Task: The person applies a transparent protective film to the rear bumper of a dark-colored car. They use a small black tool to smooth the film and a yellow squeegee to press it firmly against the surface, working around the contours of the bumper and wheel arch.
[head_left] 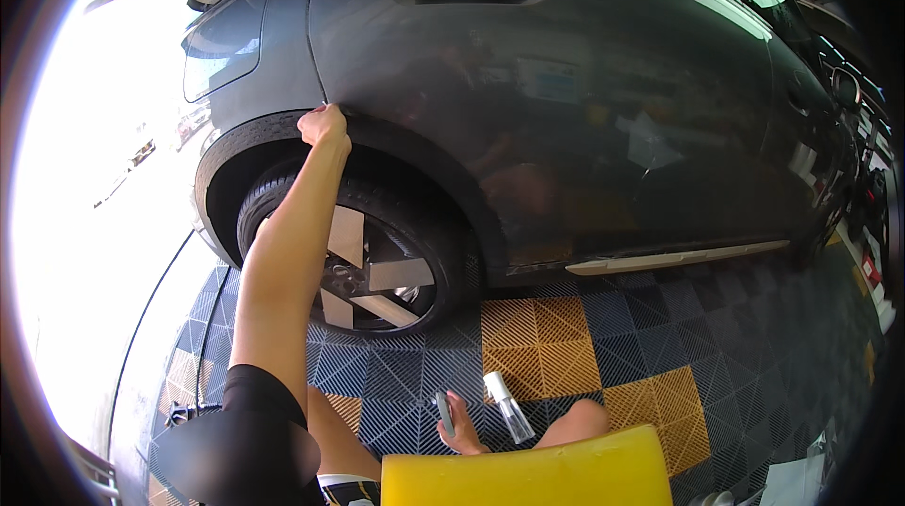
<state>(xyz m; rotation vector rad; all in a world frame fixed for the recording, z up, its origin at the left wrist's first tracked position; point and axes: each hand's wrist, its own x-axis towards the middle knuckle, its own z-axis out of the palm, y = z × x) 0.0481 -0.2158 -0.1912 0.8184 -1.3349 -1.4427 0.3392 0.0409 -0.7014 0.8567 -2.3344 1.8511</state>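
My left arm reaches forward to the dark grey car body (452,82). At the top of the black wheel arch trim (405,143), my left hand (323,124) is closed against the lower end of the door seam; what its fingers hold, if anything, is hidden. Low in the view, my right hand (462,425) grips a flat grey piece (446,415), whose exact kind I cannot tell. Beside that hand, a clear spray bottle (510,409) with a white top appears tilted. A smooth yellow object (528,468) hides my right forearm.
Below the arch stands the rear wheel (386,270), with light spokes. Black and orange grid tiles (537,346) cover the floor. A dark hose or cable (201,355) runs at the left. Pale sheets (797,480) lie at the lower right.
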